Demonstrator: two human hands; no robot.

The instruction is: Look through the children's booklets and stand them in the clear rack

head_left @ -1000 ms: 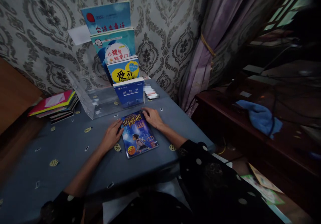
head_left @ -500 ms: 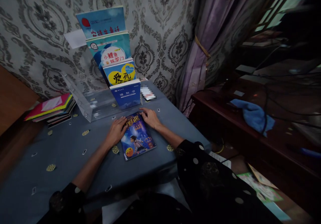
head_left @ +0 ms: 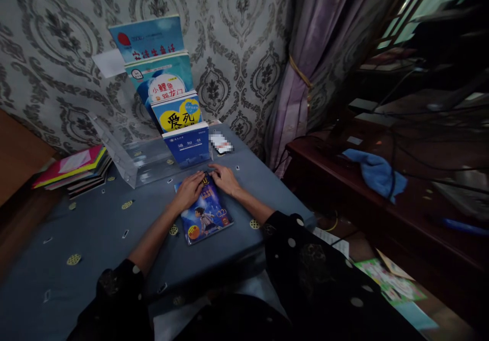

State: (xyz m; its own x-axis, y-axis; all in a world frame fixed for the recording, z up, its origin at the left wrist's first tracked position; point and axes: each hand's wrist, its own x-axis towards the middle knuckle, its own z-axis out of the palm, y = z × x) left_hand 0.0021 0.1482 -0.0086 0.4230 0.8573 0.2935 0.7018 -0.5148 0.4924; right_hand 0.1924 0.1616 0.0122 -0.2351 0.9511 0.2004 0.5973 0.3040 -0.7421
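Note:
A blue paperback book with a cartoon figure and "22" on its cover lies face up near the table's front edge. Across its upper part rests my left hand, fingers stretched out flat and covering much of the title. My right hand lies at the book's top right corner, its fingers loosely extended and partly over the edge. The fingertips of both hands are close together. Just behind them, a clear stepped stand holds several upright books, with a dark blue booklet in front.
Colourful books or folders are stacked at the left. A blurred-out small item lies right of the stand. The blue tablecloth carries a printed pattern. To the right, a dark red table bears a blue cloth and cables.
My left hand has slid rightward and up over the book's title, nearer to my right hand. The right hand stays at the corner. The camera view has shifted slightly.

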